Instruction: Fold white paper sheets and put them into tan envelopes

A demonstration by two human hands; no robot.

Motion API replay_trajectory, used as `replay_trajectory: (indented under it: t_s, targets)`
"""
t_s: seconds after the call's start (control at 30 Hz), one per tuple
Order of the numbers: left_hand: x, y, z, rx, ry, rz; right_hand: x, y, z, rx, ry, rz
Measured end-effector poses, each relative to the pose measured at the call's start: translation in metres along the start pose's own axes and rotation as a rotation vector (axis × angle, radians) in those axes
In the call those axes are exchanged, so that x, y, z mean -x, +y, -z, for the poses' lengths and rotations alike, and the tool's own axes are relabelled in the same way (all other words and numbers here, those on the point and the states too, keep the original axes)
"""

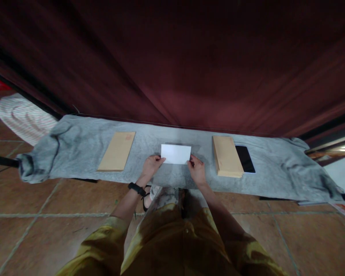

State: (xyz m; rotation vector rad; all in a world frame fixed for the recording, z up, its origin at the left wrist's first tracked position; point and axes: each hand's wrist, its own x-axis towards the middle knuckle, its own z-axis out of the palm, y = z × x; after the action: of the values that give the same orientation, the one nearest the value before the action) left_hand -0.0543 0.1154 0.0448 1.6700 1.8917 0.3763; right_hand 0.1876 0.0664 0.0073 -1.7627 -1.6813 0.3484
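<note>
A white rectangular sheet of paper point(176, 154), perhaps folded, is held between my two hands over the middle of the cloth-covered table. My left hand point(153, 165) pinches its lower left corner between thumb and fingers. At the lower right corner, my right hand point(196, 168) grips the same paper, thumb on top. To the left lies a thin pile of brown envelopes point(117, 151), or a single one; I cannot tell which. A thicker stack of brown envelopes point(227, 156) sits to the right of my right hand.
Against the right stack lies a dark-screened phone or tablet point(245, 159). Grey cloth point(276, 165) covers the narrow table, bunched at both ends. A dark red curtain point(172, 76) hangs along the far edge. Striped fabric point(27, 117) lies beyond the left end.
</note>
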Motion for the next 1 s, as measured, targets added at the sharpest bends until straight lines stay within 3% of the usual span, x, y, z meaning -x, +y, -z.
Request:
replay_trajectory:
  t_s: [0.5,0.8,1.0]
  targets:
    - [-0.005,0.014,0.001,-0.18,-0.021,0.078,0.0,-0.005,-0.006,0.264,0.009,0.017]
    - [0.002,0.026,0.003,-0.255,-0.031,0.158,0.002,-0.01,-0.008,0.273,0.034,0.147]
    - [0.01,0.032,0.0,-0.304,0.03,0.122,0.0,-0.011,-0.009,0.211,-0.067,0.269]
